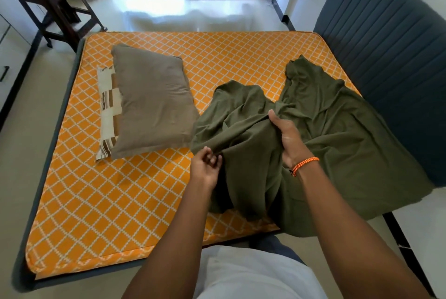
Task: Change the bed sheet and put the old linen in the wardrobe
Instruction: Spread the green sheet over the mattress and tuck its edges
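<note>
Mattress (144,190) is stripped bare. Olive sheet (325,141), bunched at right of frame, is gripped by right hand (287,139); its edge is pinched by left hand (207,166). Whether old or new cannot be told. Spreading or storing is judged pending.

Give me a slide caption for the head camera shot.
Both hands gather an olive sheet on a bare orange mattress.

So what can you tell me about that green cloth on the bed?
The olive-green fabric sheet lies crumpled and unspread on the near right part of the orange diamond-patterned mattress, one edge hanging off the near side. It looks soft, plain and matte. The right hand grips a raised fold; the left hand is at its edge.
</note>
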### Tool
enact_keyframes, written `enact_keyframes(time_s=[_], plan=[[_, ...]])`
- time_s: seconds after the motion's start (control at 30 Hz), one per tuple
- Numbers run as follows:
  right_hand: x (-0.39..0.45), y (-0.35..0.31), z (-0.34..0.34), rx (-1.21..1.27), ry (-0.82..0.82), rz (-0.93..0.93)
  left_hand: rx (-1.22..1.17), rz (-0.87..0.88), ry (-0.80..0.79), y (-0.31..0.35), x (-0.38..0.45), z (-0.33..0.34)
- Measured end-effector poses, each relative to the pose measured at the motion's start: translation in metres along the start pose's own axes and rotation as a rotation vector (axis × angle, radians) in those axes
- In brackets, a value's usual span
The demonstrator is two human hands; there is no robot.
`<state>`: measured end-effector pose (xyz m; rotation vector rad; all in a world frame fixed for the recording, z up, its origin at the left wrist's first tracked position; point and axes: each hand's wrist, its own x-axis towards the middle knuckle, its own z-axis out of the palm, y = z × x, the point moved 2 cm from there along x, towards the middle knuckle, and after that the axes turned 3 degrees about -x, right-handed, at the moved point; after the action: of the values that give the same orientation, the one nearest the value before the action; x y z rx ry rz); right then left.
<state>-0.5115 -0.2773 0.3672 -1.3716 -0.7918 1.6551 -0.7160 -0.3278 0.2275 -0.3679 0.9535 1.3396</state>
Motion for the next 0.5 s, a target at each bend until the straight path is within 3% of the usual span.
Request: enact_keyframes(time_s=[0.07,0.13,0.23,0.37,0.43,0.5], plan=[[0.001,-0.004,-0.001,0.016,0.029,-0.045,-0.115,0.086,-0.034,0.025,-0.002,0.008],[-0.001,-0.008,0.002,0.052,0.019,-0.053,-0.01,0.164,-0.044,0.045,-0.006,0.019],[0.002,-0.012,0.008,0.096,0.009,-0.056,0.509,0.274,-0.165,0.047,-0.013,0.034],[0.006,-0.016,0.016,0.131,-0.012,-0.038,1.411,0.181,-0.381,-0.001,-0.005,0.013],[0.006,-0.018,0.017,0.147,-0.019,-0.041,1.701,0.265,-0.317,-0.025,0.001,-0.005],[0.006,-0.021,0.016,0.154,-0.021,-0.05,1.774,0.373,-0.179,-0.035,-0.004,-0.007]])
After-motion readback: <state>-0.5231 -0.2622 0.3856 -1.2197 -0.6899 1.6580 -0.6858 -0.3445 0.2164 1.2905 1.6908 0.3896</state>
